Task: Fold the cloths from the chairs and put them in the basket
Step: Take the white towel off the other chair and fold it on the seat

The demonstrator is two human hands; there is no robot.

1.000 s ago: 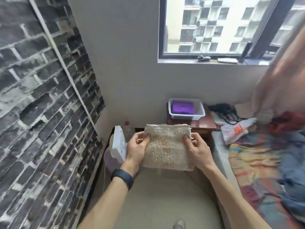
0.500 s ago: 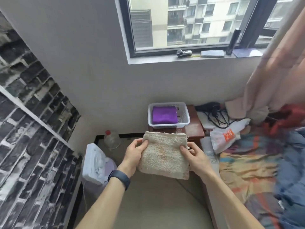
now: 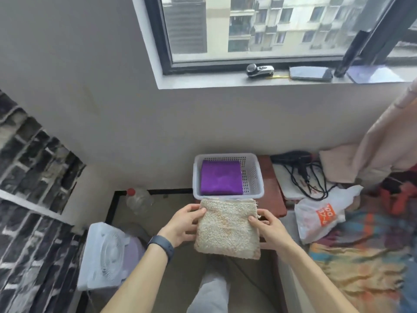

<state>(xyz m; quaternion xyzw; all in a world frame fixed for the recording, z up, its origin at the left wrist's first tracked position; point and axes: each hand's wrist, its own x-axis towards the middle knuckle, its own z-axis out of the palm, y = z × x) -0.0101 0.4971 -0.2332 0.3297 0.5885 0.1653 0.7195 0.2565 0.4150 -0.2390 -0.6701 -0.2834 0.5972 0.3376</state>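
A folded beige terry cloth (image 3: 226, 229) is held flat in the air just in front of the white plastic basket (image 3: 253, 177). My left hand (image 3: 184, 224) grips its left edge, thumb on top. My right hand (image 3: 267, 227) grips its right edge the same way. The basket stands on a small reddish-brown table (image 3: 272, 195) under the window, and a folded purple cloth (image 3: 221, 178) lies in its left part. The cloth's far edge almost meets the basket's near rim.
A white fan (image 3: 106, 256) and a clear bottle with a red cap (image 3: 138, 198) stand on the floor at left. Black cables (image 3: 302, 172), a white plastic bag (image 3: 320, 213) and a colourful bedspread (image 3: 365, 263) lie at right. A pink curtain (image 3: 388, 136) hangs at far right.
I have come closer to the basket, and the cloth held in both hands has moved forward up to its near rim. The grip on the cloth is unchanged.
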